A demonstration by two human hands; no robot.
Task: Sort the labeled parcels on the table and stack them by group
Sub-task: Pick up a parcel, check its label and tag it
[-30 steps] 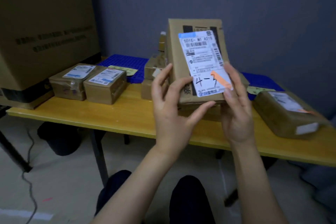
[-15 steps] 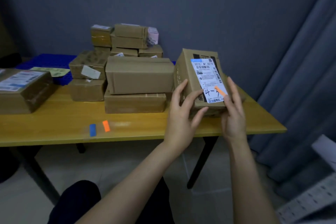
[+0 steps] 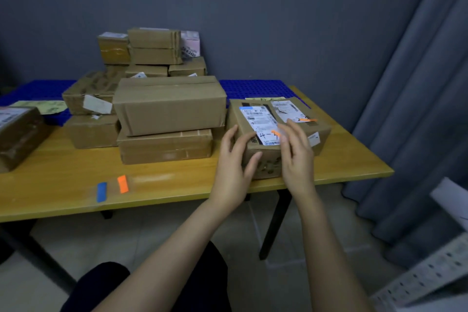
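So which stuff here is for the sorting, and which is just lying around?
For the job:
- 4-3 parcel, between both hands
- parcel behind it
- stacked parcels
- left parcel

Lying about:
- blue tape
- orange tape
- curtain

Left hand [image 3: 231, 175]: bare, no rings | right hand [image 3: 296, 164]: bare | forearms: unsleeved | wrists: unadorned | trousers [image 3: 101, 289]: dark, plain

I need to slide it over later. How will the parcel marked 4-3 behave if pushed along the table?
The 4-3 parcel looks like stiff, squat cardboard, so it should probably slide flat rather than tip. It sits near the table corner, so a hard shove might send it off.
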